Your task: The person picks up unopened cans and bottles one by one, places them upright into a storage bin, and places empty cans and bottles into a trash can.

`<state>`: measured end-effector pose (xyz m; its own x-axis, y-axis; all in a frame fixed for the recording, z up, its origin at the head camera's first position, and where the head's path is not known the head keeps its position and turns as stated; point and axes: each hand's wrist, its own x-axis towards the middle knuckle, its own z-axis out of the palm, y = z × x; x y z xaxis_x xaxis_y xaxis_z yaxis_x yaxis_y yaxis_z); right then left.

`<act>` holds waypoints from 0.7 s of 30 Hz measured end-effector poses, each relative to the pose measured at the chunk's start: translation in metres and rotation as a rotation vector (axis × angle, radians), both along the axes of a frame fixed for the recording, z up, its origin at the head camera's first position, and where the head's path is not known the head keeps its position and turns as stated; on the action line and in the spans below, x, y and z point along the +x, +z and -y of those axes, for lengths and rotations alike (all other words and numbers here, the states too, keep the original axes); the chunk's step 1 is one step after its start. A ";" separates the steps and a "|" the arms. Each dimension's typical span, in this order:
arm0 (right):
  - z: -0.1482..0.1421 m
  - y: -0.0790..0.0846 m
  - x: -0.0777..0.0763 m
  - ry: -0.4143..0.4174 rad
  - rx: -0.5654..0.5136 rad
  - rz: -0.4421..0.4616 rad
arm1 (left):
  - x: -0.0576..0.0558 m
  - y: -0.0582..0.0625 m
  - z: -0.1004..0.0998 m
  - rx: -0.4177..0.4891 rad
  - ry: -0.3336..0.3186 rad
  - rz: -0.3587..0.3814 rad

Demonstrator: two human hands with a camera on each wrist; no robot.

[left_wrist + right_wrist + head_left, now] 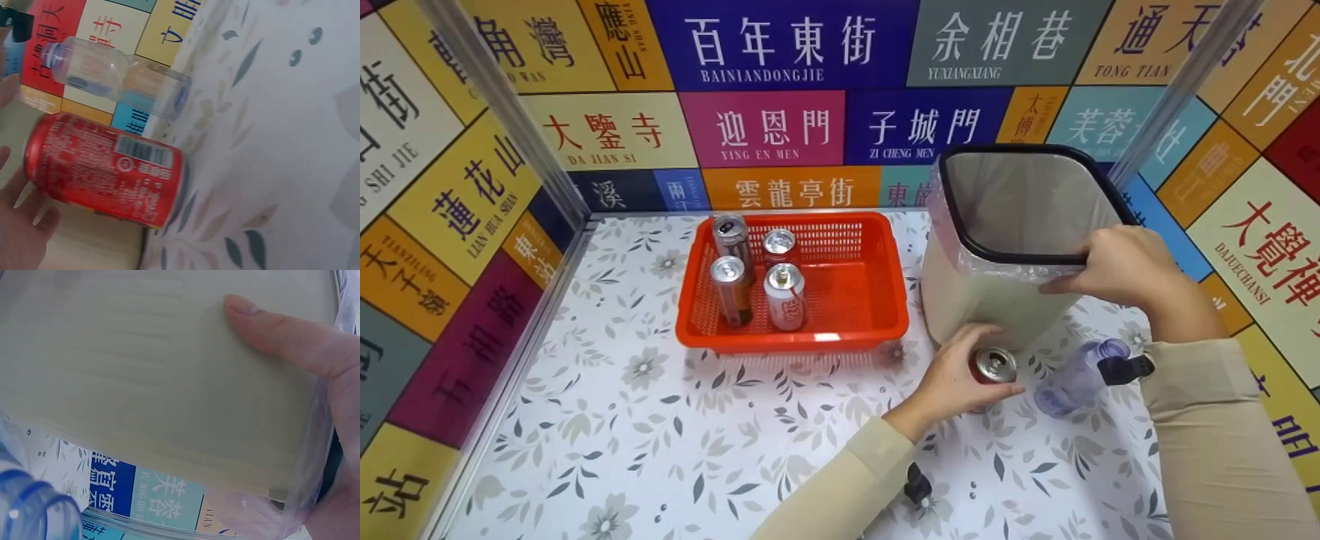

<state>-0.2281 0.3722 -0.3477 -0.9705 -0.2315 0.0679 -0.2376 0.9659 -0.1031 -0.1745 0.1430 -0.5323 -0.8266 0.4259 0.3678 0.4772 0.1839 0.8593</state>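
My left hand point(960, 375) is around the upper part of a red soda can point(107, 169), thumb on the near side and fingers on the far side. The can stands upright on the table; its silver top point(996, 364) shows in the head view. My right hand point(1125, 262) grips the near right rim of a pale trash bin point(997, 300) with a black rim and a clear plastic liner. In the right wrist view its thumb point(281, 332) presses the outer wall, while the other fingers are hidden. Just left of the bin is a red plastic basket point(847, 292).
Several drink cans, including a white one point(785, 296), stand in the basket's left half. A clear purple-tinted bottle point(1069, 386) is right of the red can, below my right forearm. Printed panels point(780, 45) wall the floral-covered table point(720, 450).
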 end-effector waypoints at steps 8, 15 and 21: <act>0.002 -0.001 0.001 0.004 0.003 -0.009 | 0.003 -0.017 -0.014 -0.056 0.035 0.069; 0.001 -0.001 0.000 -0.004 0.000 0.006 | 0.002 -0.026 -0.023 -0.029 0.058 0.139; -0.001 0.000 0.000 -0.014 -0.003 0.011 | -0.002 -0.035 -0.026 0.062 0.053 0.238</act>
<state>-0.2278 0.3732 -0.3473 -0.9744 -0.2173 0.0582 -0.2226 0.9689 -0.1085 -0.1769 0.1687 -0.5677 -0.9136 0.3623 0.1847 0.2515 0.1466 0.9567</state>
